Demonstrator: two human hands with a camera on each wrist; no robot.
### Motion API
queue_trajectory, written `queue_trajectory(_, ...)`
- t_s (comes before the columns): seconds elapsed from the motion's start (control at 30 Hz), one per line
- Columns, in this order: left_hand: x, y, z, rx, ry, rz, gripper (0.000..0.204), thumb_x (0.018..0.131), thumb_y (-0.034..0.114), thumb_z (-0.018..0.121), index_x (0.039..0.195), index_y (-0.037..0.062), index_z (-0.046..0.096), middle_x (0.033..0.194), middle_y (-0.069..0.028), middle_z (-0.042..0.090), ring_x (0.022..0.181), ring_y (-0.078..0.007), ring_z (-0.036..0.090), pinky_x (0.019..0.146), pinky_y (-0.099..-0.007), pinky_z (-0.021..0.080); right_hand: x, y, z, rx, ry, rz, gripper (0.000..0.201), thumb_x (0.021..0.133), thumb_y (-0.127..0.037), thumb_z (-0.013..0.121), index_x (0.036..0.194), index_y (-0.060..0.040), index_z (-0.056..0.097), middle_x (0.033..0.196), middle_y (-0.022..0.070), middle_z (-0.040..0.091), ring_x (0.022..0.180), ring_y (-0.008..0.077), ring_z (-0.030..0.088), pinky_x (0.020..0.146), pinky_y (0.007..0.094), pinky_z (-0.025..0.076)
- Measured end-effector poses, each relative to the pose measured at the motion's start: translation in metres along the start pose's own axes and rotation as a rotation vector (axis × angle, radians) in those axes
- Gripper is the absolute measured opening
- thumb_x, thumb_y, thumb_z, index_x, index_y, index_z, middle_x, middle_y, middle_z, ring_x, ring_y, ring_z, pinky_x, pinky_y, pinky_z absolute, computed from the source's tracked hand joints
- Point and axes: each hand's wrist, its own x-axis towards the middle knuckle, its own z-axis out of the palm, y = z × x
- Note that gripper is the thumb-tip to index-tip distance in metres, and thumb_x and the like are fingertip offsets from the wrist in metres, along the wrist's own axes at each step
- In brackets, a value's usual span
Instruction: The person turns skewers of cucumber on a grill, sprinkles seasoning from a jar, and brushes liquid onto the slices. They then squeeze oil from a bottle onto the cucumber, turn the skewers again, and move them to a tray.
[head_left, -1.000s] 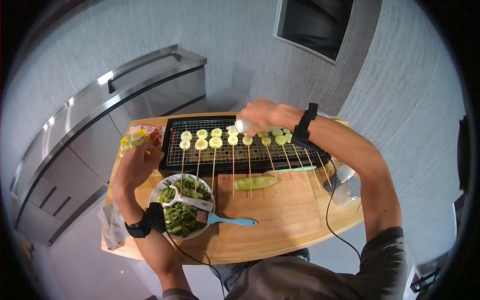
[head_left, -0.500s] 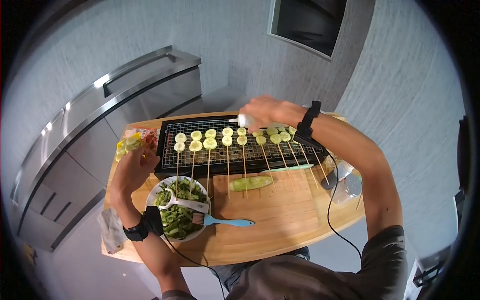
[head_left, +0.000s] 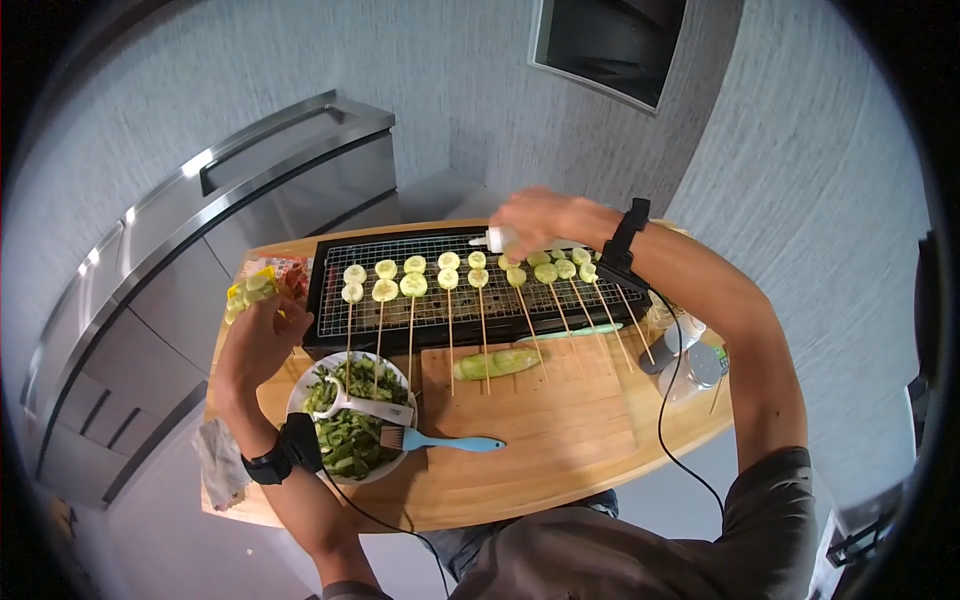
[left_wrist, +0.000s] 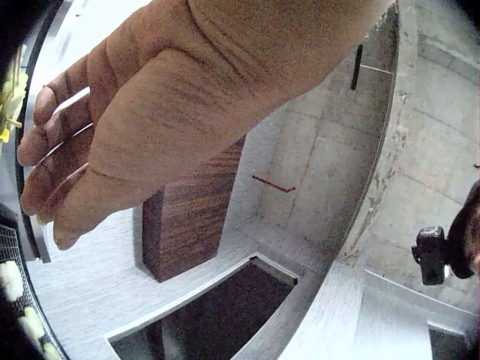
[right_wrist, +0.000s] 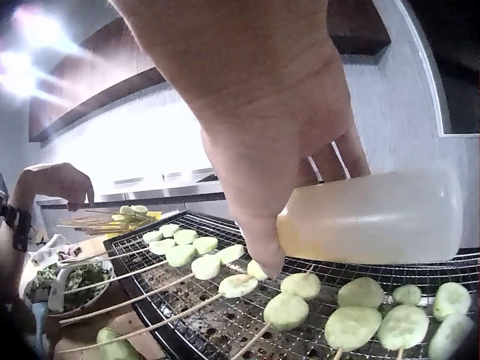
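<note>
My right hand (head_left: 540, 218) grips a clear squeeze bottle (right_wrist: 375, 217) with a white nozzle (head_left: 494, 240), held sideways above the grill (head_left: 400, 320). In the right wrist view a pale yellowish liquid shows inside it. Below lies a row of cucumber slice skewers (head_left: 413, 284), two slices on each, sticks pointing toward me. My left hand (head_left: 262, 338) hangs loosely bent at the grill's left end, close to more cucumber skewers (head_left: 250, 290) on a yellow tray. Nothing shows between its relaxed fingers (left_wrist: 64, 142) in the left wrist view.
A white bowl (head_left: 292, 408) of chopped greens carries a white peeler (head_left: 375, 408) and a blue brush (head_left: 460, 443). On the cutting board (head_left: 540, 430) lies a peeled cucumber piece (head_left: 495, 364). Jars (head_left: 695, 370) stand at the right, near a dark cable (head_left: 660, 450). A cloth (head_left: 220, 462) lies left.
My right hand and the bottle have shifted slightly right along the row of skewers. My left hand stays by the tray. The whole head view has drifted a little.
</note>
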Motion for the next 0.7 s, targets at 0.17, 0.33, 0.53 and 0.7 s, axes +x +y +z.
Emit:
queue_trajectory(0.17,0.0,0.0,-0.001,0.014,0.011,-0.004,0.023,0.091,0.022,0.073,0.089,-0.0008,0.068,0.07,-0.0136,0.067,0.065,-0.0228,0.065,0.064,-0.0368,0.05,-0.005,0.017,0.009,-0.001,0.017,-0.041,0.057,0.077,-0.04,0.085,0.124,-0.0116,0.071,0.104,0.0176,0.075,0.102,0.0395,0.069,0.089,0.0501,0.055)
queue_trajectory(0.33,-0.003,0.006,-0.002,0.009,0.004,-0.006,0.023,0.091,0.022,0.074,0.091,-0.0001,0.07,0.07,-0.0133,0.067,0.065,-0.0226,0.066,0.064,-0.0363,0.05,-0.018,0.016,0.008,0.043,0.063,-0.001,0.058,0.076,-0.041,0.085,0.123,-0.0116,0.071,0.102,0.0168,0.075,0.101,0.0389,0.07,0.088,0.05,0.055)
queue_trajectory(0.53,-0.002,0.005,-0.001,0.008,0.0,-0.011,0.022,0.09,0.022,0.074,0.094,0.0007,0.072,0.071,-0.0124,0.069,0.065,-0.0222,0.066,0.063,-0.0357,0.05,-0.02,0.018,0.005,0.054,0.039,0.017,0.057,0.075,-0.041,0.085,0.123,-0.0135,0.072,0.102,0.0158,0.076,0.101,0.0385,0.071,0.087,0.0497,0.055)
queue_trajectory(0.7,-0.002,0.004,-0.002,0.009,0.0,-0.003,0.021,0.091,0.021,0.074,0.094,0.0002,0.071,0.07,-0.012,0.068,0.063,-0.0216,0.066,0.062,-0.0358,0.049,-0.023,0.019,0.004,0.01,0.034,0.039,0.055,0.074,-0.04,0.085,0.12,-0.0144,0.073,0.102,0.0158,0.076,0.098,0.0379,0.071,0.085,0.0504,0.056)
